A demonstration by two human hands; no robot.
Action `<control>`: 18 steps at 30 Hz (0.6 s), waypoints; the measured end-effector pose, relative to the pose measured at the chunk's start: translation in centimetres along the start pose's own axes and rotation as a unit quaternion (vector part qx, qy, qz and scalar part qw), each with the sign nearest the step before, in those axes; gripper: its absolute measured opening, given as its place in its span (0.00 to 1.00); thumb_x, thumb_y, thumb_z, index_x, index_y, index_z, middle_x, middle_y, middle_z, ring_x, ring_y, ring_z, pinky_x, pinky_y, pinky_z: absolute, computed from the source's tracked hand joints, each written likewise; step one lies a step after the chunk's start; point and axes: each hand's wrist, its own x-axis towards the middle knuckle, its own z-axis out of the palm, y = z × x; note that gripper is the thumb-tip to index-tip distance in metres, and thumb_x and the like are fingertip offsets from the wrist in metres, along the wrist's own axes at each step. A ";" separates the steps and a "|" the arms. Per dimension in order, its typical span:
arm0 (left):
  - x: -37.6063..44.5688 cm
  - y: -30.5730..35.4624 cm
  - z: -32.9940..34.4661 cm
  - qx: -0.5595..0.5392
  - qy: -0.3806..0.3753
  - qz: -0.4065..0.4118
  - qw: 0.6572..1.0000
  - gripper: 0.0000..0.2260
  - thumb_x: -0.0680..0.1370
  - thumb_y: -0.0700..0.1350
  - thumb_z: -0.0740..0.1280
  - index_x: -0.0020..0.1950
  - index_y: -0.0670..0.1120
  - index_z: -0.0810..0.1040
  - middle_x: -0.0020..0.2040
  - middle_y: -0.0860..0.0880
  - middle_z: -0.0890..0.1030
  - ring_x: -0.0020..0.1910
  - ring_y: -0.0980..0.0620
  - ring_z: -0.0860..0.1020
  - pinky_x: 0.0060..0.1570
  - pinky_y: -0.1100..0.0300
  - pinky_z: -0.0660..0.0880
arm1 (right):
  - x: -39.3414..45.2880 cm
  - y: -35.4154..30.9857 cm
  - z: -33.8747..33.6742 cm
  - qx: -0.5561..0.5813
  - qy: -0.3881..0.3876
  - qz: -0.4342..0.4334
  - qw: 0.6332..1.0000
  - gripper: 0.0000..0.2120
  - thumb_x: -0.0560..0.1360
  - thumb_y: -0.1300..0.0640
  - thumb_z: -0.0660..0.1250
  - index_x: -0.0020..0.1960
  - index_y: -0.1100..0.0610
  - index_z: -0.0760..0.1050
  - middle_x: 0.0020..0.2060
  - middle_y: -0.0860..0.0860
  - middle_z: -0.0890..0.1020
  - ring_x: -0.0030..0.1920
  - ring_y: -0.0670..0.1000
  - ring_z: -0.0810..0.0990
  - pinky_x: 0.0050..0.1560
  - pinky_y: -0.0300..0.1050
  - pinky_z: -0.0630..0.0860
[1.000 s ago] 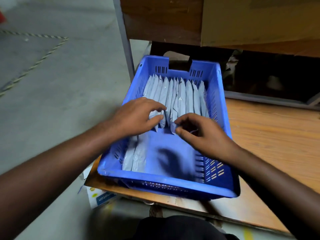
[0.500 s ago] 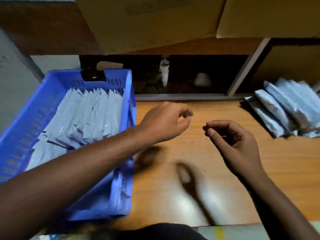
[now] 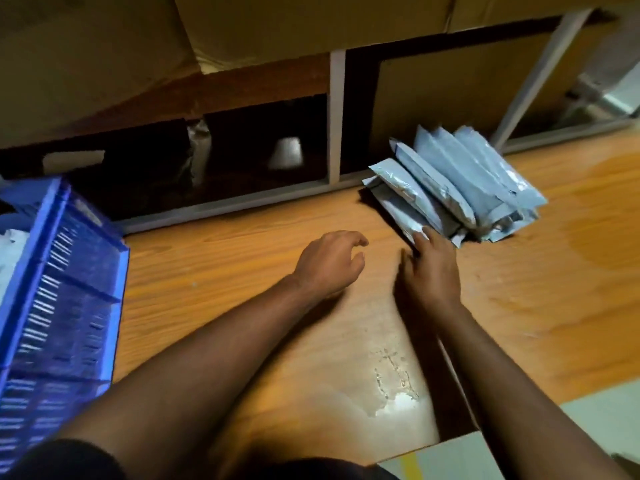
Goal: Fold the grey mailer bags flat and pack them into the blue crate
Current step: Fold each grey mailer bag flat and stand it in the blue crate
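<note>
A loose pile of grey mailer bags lies on the wooden table at the back right. My right hand reaches to the pile's near left corner, its fingertips touching the lowest bag's edge. Whether it grips the bag is not visible. My left hand hovers over the table beside it, fingers loosely curled and holding nothing. The blue crate stands at the far left edge of the view, with pale packed bags just showing inside.
Cardboard boxes sit on a shelf above the table's back. A dark shelf opening with metal uprights runs behind the table. A worn white patch marks the tabletop near its front edge. Pale floor shows at the lower right.
Both hands left the crate and moved right across the table. The view swung right with them, and my right hand has reached the loose pile of bags.
</note>
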 end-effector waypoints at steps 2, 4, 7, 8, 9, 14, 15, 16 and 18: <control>1.0 0.8 0.9 -0.005 0.000 -0.007 1.000 0.14 0.81 0.50 0.64 0.66 0.52 0.79 0.66 0.53 0.80 0.64 0.51 0.77 0.59 0.53 0.75 | 1.1 1.3 1.0 -0.034 0.012 0.000 0.999 0.10 0.78 0.60 0.64 0.59 0.59 0.75 0.59 0.57 0.76 0.58 0.61 0.73 0.54 0.53 0.72; 1.8 1.2 1.6 -0.014 0.003 -0.012 1.000 0.14 0.81 0.49 0.64 0.65 0.53 0.79 0.66 0.54 0.79 0.63 0.51 0.77 0.60 0.53 0.75 | 1.7 2.0 1.5 -0.068 0.035 0.002 0.997 0.10 0.77 0.62 0.66 0.58 0.58 0.75 0.56 0.56 0.77 0.53 0.61 0.74 0.48 0.53 0.70; 2.3 1.3 2.1 -0.021 0.013 -0.010 1.000 0.14 0.81 0.48 0.65 0.66 0.52 0.78 0.66 0.55 0.78 0.62 0.53 0.76 0.60 0.53 0.75 | 2.2 2.9 2.1 -0.025 0.075 0.008 0.997 0.11 0.74 0.66 0.69 0.56 0.59 0.80 0.54 0.56 0.81 0.50 0.62 0.76 0.49 0.54 0.71; 2.4 1.2 2.2 -0.018 0.017 -0.008 1.000 0.14 0.81 0.48 0.65 0.67 0.52 0.77 0.67 0.56 0.77 0.62 0.54 0.76 0.61 0.54 0.75 | 2.0 2.9 2.2 0.001 0.086 0.002 0.996 0.11 0.74 0.66 0.70 0.55 0.60 0.82 0.53 0.56 0.81 0.50 0.62 0.76 0.49 0.55 0.74; 2.3 1.0 2.2 -0.012 0.019 -0.007 1.000 0.16 0.81 0.47 0.65 0.69 0.53 0.76 0.69 0.56 0.76 0.64 0.54 0.75 0.63 0.55 0.74 | 1.7 2.9 2.2 0.025 0.094 -0.005 0.995 0.10 0.74 0.67 0.70 0.55 0.61 0.82 0.53 0.56 0.81 0.50 0.61 0.76 0.49 0.55 0.75; 0.2 -2.5 1.9 0.011 0.025 -0.007 1.000 0.23 0.80 0.48 0.68 0.75 0.54 0.70 0.80 0.53 0.64 0.76 0.52 0.63 0.72 0.53 0.66 | -1.5 0.5 1.0 0.133 0.077 -0.063 0.986 0.10 0.74 0.68 0.72 0.54 0.59 0.84 0.51 0.51 0.83 0.54 0.55 0.79 0.57 0.45 0.75; -0.9 -3.6 1.7 0.016 0.032 -0.006 0.999 0.25 0.79 0.48 0.69 0.76 0.53 0.69 0.81 0.51 0.62 0.77 0.51 0.61 0.74 0.52 0.65 | -2.4 -0.1 0.8 0.160 0.066 -0.080 0.982 0.10 0.74 0.68 0.73 0.53 0.59 0.84 0.51 0.50 0.83 0.54 0.53 0.79 0.59 0.43 0.74; -2.1 -4.7 1.6 0.023 0.038 -0.007 0.999 0.29 0.78 0.49 0.72 0.78 0.51 0.67 0.82 0.49 0.60 0.79 0.50 0.59 0.77 0.51 0.62 | -3.1 -0.8 0.7 0.193 0.054 -0.098 0.975 0.10 0.74 0.69 0.73 0.53 0.59 0.84 0.51 0.50 0.83 0.55 0.52 0.80 0.60 0.43 0.75; -5.1 -6.7 1.4 0.058 0.048 -0.029 0.997 0.36 0.75 0.53 0.75 0.80 0.50 0.64 0.83 0.48 0.55 0.81 0.49 0.52 0.80 0.48 0.51 | -4.3 -2.1 0.7 0.260 0.029 -0.131 0.956 0.09 0.75 0.69 0.73 0.52 0.59 0.84 0.51 0.50 0.84 0.55 0.51 0.82 0.60 0.47 0.77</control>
